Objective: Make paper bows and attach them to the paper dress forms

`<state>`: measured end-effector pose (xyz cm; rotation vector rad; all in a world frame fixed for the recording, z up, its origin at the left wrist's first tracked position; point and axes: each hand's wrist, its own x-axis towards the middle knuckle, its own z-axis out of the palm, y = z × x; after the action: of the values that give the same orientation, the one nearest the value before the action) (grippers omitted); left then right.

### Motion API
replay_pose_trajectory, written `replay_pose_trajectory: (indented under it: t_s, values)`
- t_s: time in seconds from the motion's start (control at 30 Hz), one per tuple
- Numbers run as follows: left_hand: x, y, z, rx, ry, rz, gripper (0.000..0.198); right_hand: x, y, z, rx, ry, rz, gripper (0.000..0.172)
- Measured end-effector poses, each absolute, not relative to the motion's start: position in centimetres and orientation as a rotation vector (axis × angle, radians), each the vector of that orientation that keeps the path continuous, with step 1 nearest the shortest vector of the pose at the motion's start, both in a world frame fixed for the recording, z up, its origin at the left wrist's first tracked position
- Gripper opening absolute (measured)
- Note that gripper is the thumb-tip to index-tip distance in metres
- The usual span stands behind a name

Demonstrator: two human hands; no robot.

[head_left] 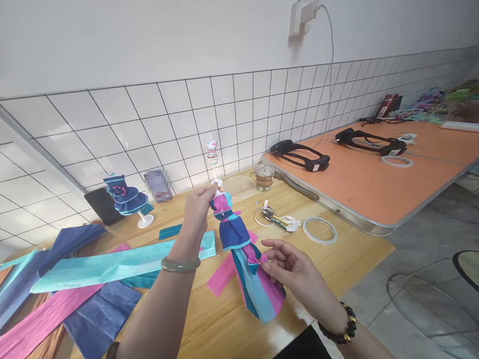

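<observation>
My left hand (197,207) pinches the top of a small doll dress (234,232) made of pink, dark blue and light blue crepe-like strips, holding it tilted above the wooden table (191,332). The dress has a dark blue tier at the waist and a long striped skirt. At the skirt, the thumb and fingers of my right hand (294,265) close on a small pink and teal bow (255,262). Whether the bow is attached to the skirt I cannot tell. A pink strip (222,274) lies under the dress.
Left are colored strips (119,263) and a dark blue dress on a stand (126,196). At the back are a mini dress form (213,153) and a glass (264,177). Right lie a utility knife (279,220), a tape roll (320,230) and black headsets (302,157) on an orange table (368,189).
</observation>
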<state>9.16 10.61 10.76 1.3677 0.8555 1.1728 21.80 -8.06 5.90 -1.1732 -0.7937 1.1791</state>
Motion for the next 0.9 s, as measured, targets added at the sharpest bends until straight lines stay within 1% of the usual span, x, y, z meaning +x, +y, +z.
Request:
replay_pose_trajectory:
  t_s: [0.23,0.37,0.47,0.6,0.9]
  values:
    - [8.9,11.4,12.1,1.404,0.843,1.241,0.033,22.3,-8.3,5.9,-1.206,-0.804,1.130,0.042]
    - [9.3,12.4,13.9,1.567,0.813,1.346,0.035,23.2,-8.3,5.0,-1.266,-0.783,1.086,0.042]
    - [10.0,12.9,14.6,1.716,0.795,1.362,0.035,23.6,-8.3,4.2,-1.278,-0.749,1.073,0.044]
    - [10.9,13.6,14.1,1.825,0.822,1.333,0.033,23.8,-8.4,3.5,-1.283,-0.703,1.071,0.044]
    - [11.5,14.0,13.2,1.759,0.816,1.293,0.030,24.5,-8.7,2.4,-1.314,-0.665,1.085,0.043]
